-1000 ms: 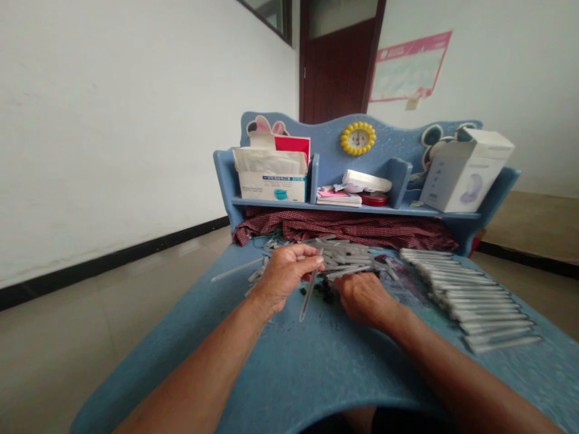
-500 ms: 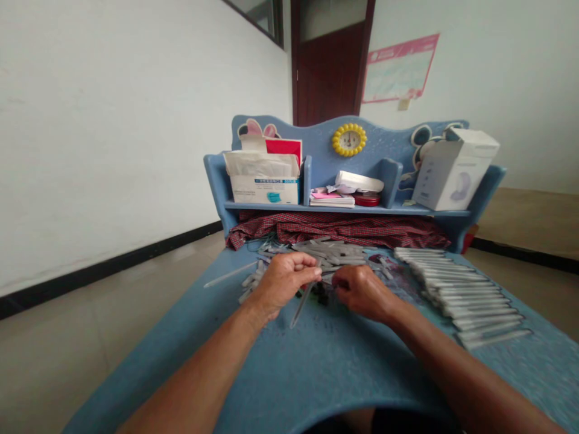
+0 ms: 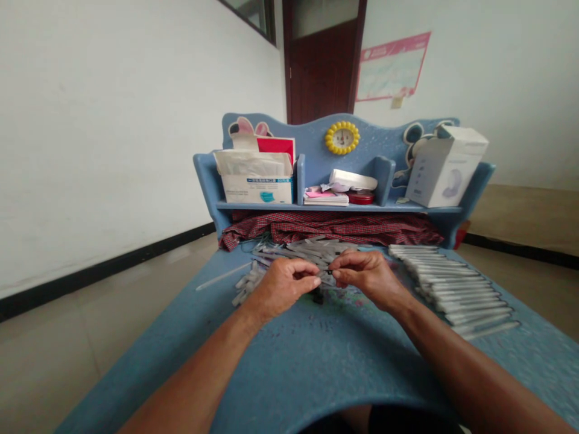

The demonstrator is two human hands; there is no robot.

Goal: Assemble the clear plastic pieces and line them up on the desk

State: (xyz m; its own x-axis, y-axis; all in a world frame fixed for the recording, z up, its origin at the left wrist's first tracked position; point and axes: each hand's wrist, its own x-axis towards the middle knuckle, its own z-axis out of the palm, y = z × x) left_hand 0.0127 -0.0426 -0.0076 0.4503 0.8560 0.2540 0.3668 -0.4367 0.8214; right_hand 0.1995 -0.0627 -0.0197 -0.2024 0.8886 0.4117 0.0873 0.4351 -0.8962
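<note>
My left hand [image 3: 286, 287] pinches the end of a clear plastic tube, mostly hidden behind the fingers. Facing it, my right hand [image 3: 370, 276] holds a small black plug [image 3: 330, 272] between thumb and forefinger, right at the tube's end; whether the two touch I cannot tell. Beneath the fingertips lie several dark pieces [image 3: 318, 296] on the blue desk. Behind both hands spreads a loose heap of translucent tubes [image 3: 316, 246]. To the right, pen-like clear tubes with dark ends [image 3: 456, 289] lie stacked side by side.
One single tube [image 3: 222, 276] lies apart at the left of the blue desk [image 3: 289, 367]. A red checked cloth [image 3: 335, 228] is bunched under the shelf [image 3: 384, 210]. The shelf carries a mask box [image 3: 257, 188], papers and a white box [image 3: 446, 172].
My right hand has risen from the dark pieces and come to my left fingertips with a black plug. The tube in my left hand has turned from pointing down toward me. The view has shifted slightly.
</note>
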